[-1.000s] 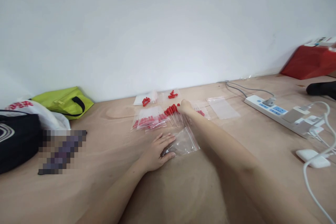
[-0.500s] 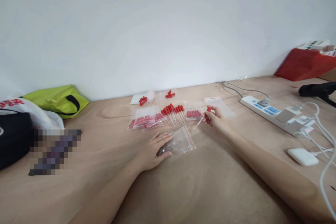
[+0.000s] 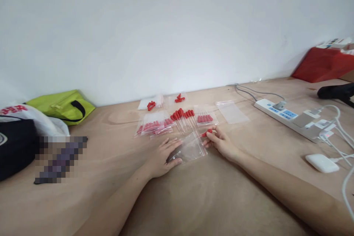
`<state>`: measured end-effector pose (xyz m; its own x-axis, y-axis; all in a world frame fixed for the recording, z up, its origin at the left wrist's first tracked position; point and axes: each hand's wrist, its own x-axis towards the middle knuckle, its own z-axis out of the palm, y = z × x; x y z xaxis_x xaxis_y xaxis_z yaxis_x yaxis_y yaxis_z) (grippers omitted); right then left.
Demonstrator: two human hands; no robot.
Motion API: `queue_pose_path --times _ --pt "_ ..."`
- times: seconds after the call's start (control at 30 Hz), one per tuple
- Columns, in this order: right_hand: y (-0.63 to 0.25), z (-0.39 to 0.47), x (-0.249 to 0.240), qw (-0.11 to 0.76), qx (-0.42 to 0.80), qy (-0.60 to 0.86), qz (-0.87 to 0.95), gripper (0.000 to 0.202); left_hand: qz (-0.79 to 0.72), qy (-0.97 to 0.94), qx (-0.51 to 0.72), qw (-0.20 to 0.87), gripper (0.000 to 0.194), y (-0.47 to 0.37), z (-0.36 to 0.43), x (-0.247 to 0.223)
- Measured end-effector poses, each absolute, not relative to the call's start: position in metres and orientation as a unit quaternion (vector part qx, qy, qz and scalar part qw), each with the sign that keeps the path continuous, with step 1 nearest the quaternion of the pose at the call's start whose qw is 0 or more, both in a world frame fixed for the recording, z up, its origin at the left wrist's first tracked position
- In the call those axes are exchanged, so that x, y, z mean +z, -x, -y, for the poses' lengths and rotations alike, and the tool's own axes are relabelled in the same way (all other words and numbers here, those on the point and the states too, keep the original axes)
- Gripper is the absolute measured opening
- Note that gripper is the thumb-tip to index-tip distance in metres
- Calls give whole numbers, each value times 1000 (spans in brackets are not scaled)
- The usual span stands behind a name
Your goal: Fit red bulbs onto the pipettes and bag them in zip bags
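My left hand lies with fingers spread on the left part of a clear zip bag, pressing it to the table. At the bag's right edge, my right hand pinches a red-tipped stick by its red end; the rest of this stick is hard to make out. Just beyond the bag lies a fan of red-tipped sticks. Filled bags are piled to the left of the fan, and another filled bag is to its right.
A flat bag lies at the right, near a power strip with cables and a white case. Small red pieces rest near the wall. At the left are a green bag and a black bag.
My right hand has moved toward me and left, bringing the red-tipped stick to the zip bag's right edge. My left hand has stayed on the bag.
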<state>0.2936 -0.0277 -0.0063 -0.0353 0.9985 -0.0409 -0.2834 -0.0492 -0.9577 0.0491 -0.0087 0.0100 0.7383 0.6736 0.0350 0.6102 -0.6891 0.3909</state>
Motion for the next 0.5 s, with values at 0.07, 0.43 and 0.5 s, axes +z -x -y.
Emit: queue_pose_path --times 0.07,0.43,0.5 --pt "-295 30 -4 488 597 429 471 36 -347 -916 89 183 55 -51 8 10" --pt "-294 26 -10 343 498 463 647 34 -324 -921 133 170 49 -53 8 10" --pt "-295 25 -11 354 444 452 688 32 -333 -912 168 170 38 -51 8 10"
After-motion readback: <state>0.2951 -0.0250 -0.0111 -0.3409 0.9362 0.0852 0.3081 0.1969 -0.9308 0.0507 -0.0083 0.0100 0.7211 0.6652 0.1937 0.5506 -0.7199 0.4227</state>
